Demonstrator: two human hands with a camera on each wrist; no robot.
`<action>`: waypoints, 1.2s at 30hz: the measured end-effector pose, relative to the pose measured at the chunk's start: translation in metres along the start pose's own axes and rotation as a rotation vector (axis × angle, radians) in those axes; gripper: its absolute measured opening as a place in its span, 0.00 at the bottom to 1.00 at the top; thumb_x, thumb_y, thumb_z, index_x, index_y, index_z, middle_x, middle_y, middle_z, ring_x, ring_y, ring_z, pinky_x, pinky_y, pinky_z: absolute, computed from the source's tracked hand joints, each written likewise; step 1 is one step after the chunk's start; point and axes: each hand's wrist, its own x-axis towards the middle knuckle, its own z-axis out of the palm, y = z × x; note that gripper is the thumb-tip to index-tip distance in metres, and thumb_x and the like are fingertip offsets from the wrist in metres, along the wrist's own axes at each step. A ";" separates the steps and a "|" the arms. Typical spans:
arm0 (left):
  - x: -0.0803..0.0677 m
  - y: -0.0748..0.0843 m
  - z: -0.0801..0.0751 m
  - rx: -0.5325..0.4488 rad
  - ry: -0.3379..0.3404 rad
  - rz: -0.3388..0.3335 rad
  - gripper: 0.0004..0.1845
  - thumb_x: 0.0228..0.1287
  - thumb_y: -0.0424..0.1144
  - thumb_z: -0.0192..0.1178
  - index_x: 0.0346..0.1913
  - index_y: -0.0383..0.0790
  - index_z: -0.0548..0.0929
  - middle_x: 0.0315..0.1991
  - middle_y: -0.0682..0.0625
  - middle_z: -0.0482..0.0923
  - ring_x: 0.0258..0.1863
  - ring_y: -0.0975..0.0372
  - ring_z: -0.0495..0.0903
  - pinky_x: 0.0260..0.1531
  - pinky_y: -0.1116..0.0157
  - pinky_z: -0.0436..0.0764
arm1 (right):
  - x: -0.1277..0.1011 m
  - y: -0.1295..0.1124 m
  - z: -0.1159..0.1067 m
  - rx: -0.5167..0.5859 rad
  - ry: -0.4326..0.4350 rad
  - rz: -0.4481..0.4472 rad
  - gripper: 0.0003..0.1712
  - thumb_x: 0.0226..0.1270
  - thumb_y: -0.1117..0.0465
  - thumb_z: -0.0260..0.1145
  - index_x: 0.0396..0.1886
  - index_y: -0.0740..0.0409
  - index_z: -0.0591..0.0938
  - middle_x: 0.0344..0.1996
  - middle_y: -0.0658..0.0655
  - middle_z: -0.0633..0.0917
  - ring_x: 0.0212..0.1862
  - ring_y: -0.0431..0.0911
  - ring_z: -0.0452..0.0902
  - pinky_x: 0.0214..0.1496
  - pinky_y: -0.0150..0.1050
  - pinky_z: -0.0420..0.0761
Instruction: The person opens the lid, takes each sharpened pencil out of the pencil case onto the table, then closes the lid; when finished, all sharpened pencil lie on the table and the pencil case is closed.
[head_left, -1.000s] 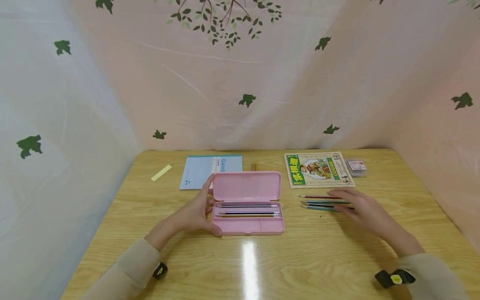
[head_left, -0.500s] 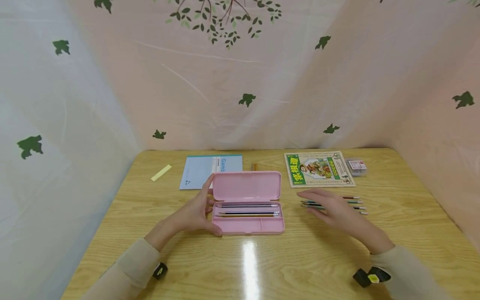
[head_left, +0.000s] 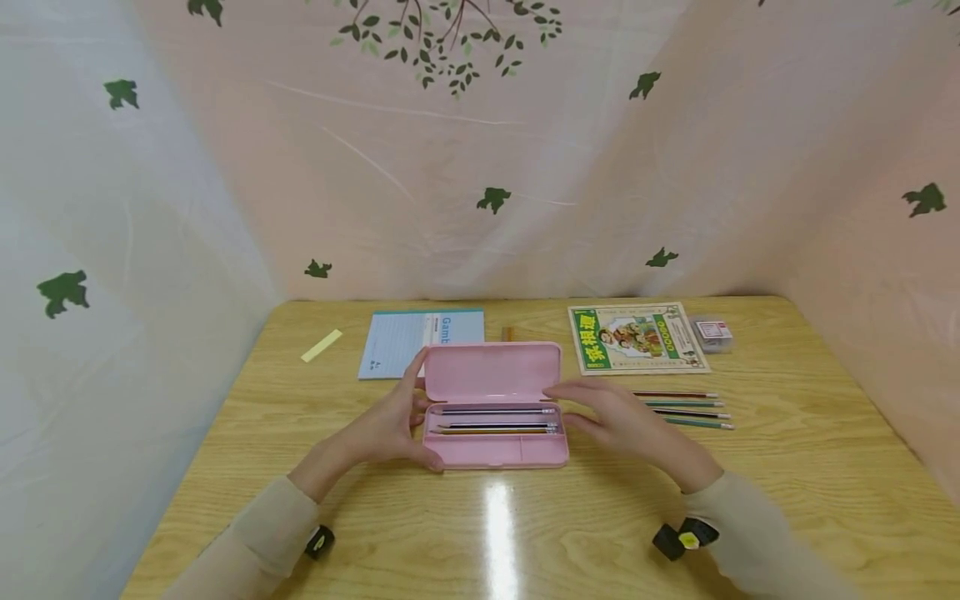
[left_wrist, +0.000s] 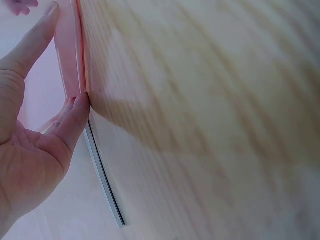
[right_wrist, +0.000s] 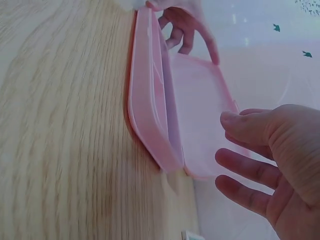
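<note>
- Left hand (head_left: 386,425): grips the left end of the pencil case (head_left: 491,372), apparently to steady it.
- Right hand (head_left: 624,421): half-open, holding nothing, near the case's right end.

Head view evenly bright; white glare streak (head_left: 498,533) toward near edge of desk (head_left: 405,533). Wrist views hazy, washed out.

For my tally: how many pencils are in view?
7: three pencils in the pink case, four pencils on the table to the case's right, partly covered by the right hand. The orange item behind the case is too hidden to tell.
</note>
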 end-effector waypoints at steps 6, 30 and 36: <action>0.000 0.001 0.000 -0.017 -0.003 0.001 0.84 0.35 0.37 0.88 0.79 0.66 0.26 0.69 0.41 0.60 0.62 0.53 0.76 0.65 0.52 0.74 | 0.016 -0.006 0.012 0.049 -0.090 -0.005 0.18 0.67 0.68 0.71 0.56 0.62 0.85 0.52 0.57 0.87 0.54 0.50 0.83 0.54 0.45 0.85; 0.000 0.001 0.000 -0.010 -0.009 -0.002 0.83 0.37 0.37 0.87 0.79 0.66 0.26 0.69 0.41 0.61 0.61 0.53 0.76 0.65 0.52 0.75 | 0.036 -0.017 0.040 0.033 -0.248 0.140 0.16 0.69 0.67 0.69 0.55 0.58 0.87 0.47 0.52 0.89 0.50 0.43 0.84 0.55 0.40 0.84; 0.000 0.001 0.000 -0.022 -0.017 0.008 0.84 0.36 0.36 0.87 0.79 0.64 0.25 0.70 0.42 0.60 0.61 0.53 0.76 0.64 0.53 0.75 | 0.036 -0.016 0.040 0.027 -0.259 0.145 0.17 0.69 0.67 0.69 0.57 0.56 0.86 0.48 0.51 0.88 0.50 0.41 0.84 0.55 0.39 0.84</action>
